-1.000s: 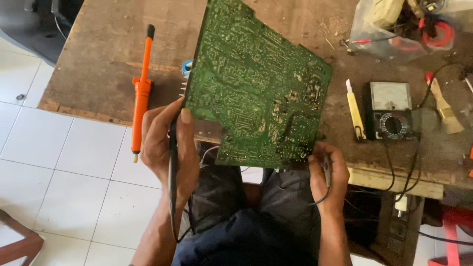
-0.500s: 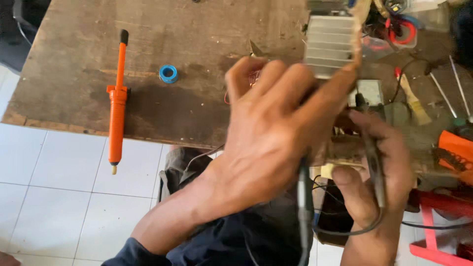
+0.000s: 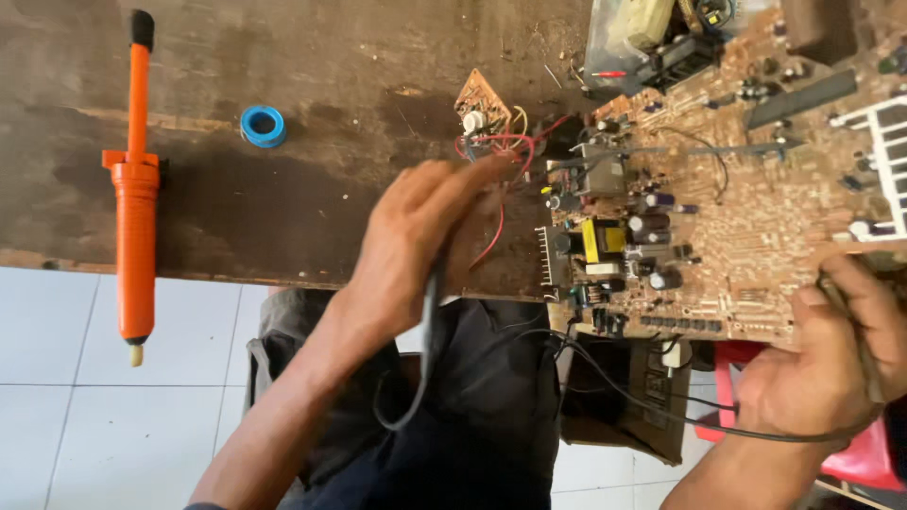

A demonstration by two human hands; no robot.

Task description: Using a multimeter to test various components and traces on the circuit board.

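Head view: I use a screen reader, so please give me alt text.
A large brown circuit board lies component-side up on a dark wooden table, the right hand gripping its near edge. The left hand holds a black cable; an orange desoldering pump lies left.

circuit board (image 3: 737, 189) now flipped component-side up on the bench (image 3: 283, 208), no longer raised

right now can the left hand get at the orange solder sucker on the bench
Probably yes. The left hand hangs over bare wood, and only a small blue ring lies off the straight path to the solder sucker. But its fingers already hold a dark probe with a trailing lead.
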